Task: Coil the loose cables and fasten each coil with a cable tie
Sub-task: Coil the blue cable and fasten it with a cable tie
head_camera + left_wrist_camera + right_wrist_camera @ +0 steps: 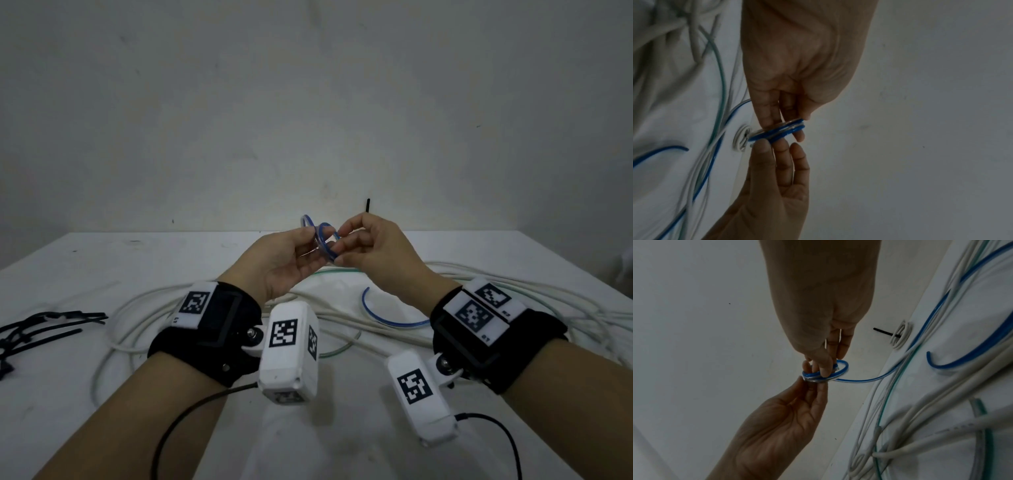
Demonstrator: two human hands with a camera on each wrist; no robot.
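Head view: both hands (284,260) (370,250) pinch blue coil (323,240), seemingly; fingers hide its middle.

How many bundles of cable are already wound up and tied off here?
1, as far as I can see: a small white coil with a black cable tie at the table's far edge. The blue coil is untied, between both hands. Others may be hidden.
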